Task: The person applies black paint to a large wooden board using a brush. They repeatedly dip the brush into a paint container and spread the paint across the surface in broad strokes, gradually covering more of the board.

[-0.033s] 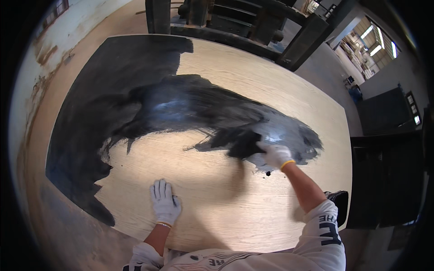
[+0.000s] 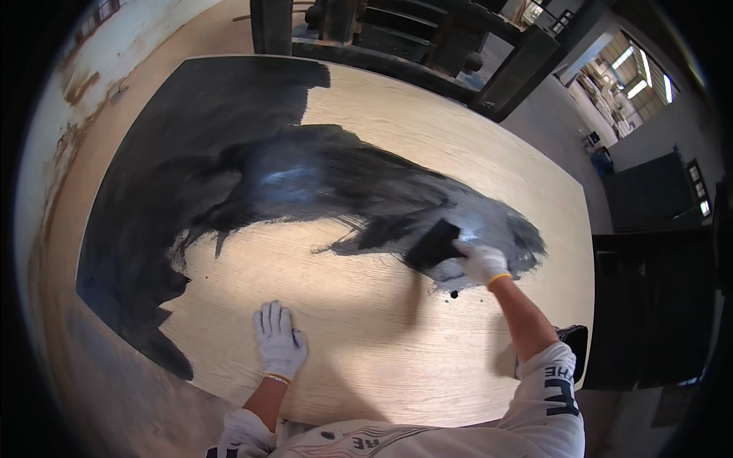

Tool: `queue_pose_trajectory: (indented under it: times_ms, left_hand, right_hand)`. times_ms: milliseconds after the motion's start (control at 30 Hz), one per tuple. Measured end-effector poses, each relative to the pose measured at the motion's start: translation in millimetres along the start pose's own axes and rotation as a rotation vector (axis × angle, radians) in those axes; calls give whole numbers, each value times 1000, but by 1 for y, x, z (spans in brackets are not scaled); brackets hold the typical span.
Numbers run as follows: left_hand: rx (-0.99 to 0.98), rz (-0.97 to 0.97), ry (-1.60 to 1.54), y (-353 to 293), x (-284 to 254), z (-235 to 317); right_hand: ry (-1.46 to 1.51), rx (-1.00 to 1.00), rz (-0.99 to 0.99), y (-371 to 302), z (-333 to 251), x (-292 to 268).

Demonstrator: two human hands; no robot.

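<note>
A large wood-grain board [image 2: 252, 267] lies flat before me, partly covered by wet black paint [image 2: 153, 168] at the left and in a wide streak across the middle. My right hand [image 2: 485, 265], in a white glove with a yellow cuff, grips a black rectangular applicator [image 2: 434, 244]. It rests on the streak's right part; whether it is a sponge or a brush cannot be told. In a matching white glove, my left hand [image 2: 279, 342] lies flat on bare wood near the board's front edge, fingers stretched out and holding nothing.
Beyond the board's far edge stands a dark metal frame [image 2: 427, 46]. Dark panels [image 2: 649, 305] are to the right, and a stained white wall [image 2: 72, 114] runs along the left. A black object [image 2: 573, 351] shows beside my right sleeve. Small paint blobs [image 2: 454, 294] dot the board.
My right hand has shifted a little to the right with the black applicator, which now shows more fully. My left hand stays in place.
</note>
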State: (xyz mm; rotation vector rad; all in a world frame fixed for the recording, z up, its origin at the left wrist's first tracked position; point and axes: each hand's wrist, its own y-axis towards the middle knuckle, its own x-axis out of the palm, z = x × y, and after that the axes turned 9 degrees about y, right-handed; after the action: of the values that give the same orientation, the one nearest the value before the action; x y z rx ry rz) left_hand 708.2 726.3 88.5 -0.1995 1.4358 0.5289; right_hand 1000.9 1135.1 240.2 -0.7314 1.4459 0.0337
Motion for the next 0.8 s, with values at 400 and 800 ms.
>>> queue_pose_trajectory:
  times_ms: [400, 800]
  left_hand:
    - [-52, -35, -36, -2, -3, 5]
    - [-54, 22, -94, -2, -1, -2]
  right_hand:
    - [-299, -315, 133, 85, 12, -26]
    - [-314, -633, -142, 76, -270, -23]
